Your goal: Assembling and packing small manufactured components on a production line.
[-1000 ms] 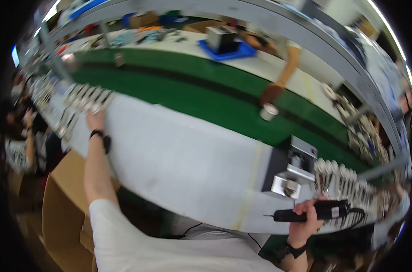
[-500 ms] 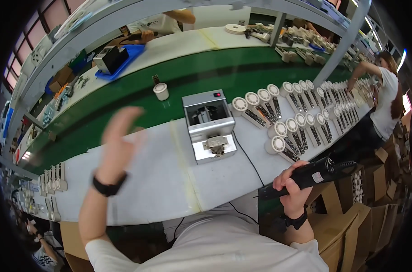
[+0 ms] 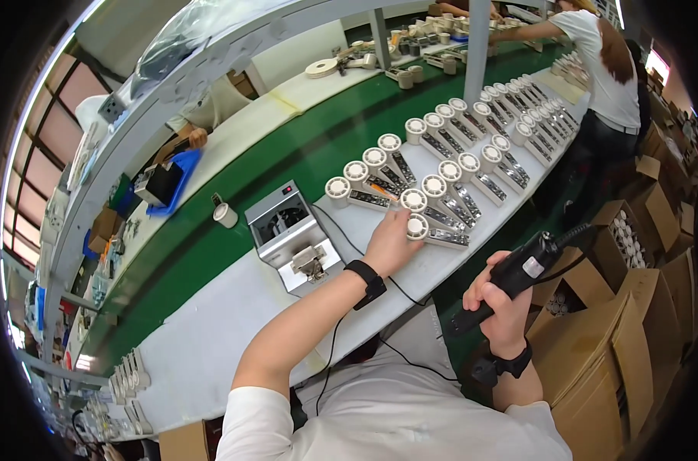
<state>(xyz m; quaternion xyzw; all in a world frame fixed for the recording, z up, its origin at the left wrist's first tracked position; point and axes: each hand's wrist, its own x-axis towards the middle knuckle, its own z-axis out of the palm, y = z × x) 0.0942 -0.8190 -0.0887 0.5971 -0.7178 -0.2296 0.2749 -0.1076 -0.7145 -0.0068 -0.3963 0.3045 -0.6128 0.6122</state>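
Note:
My left hand rests on the white bench, its fingers on the nearest white round-headed device at the front of the rows. Several more of these devices lie in rows stretching to the far right. My right hand is closed around a black electric screwdriver, held off the bench edge over my lap with its tip pointing down-left. A black cable runs from its upper end. Both wrists wear black bands.
A grey metal box machine with a red button stands left of my left hand. A green conveyor belt runs behind the bench. Another person works at the far right. Open cardboard boxes stand on my right.
The view has swung right along the bench. My left hand came down from mid-air and landed on the nearest white device. The right hand still holds the screwdriver.

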